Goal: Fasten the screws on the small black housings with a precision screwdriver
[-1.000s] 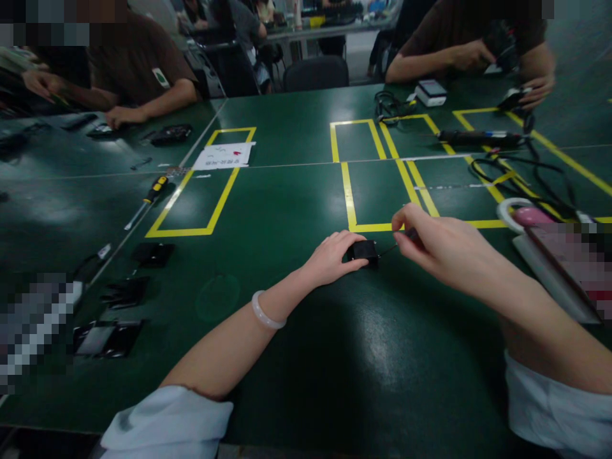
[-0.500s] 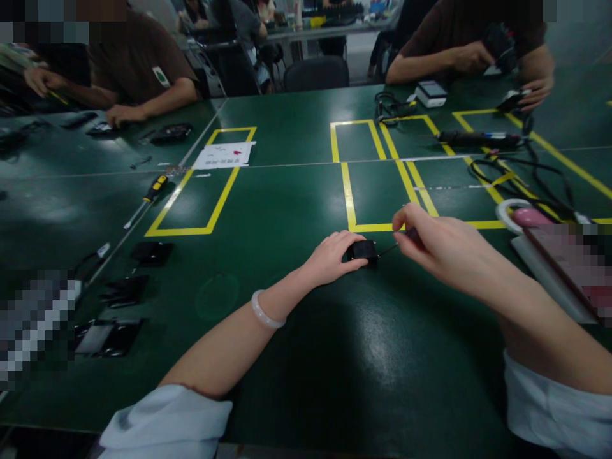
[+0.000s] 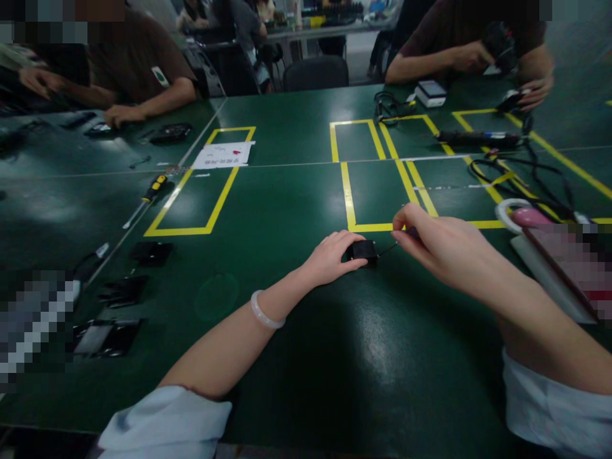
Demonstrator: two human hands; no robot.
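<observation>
Unmoved left fingers (image 3: 352, 238), snug around black block (image 3: 366, 250)

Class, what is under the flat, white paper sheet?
A rectangular yellow tape outline shows beyond the far and near edges of the flat, white paper sheet on the dark green tabletop; it probably continues beneath. Whatever lies directly under the sheet is hidden.

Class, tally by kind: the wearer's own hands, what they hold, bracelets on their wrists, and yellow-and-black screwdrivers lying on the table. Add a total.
Hands: 2 (left hand, right hand)
Black block, held: 1
Thin-shafted tool, held: 1
Pale bracelet: 1
Yellow-and-black screwdriver: 1
Total: 6
</observation>
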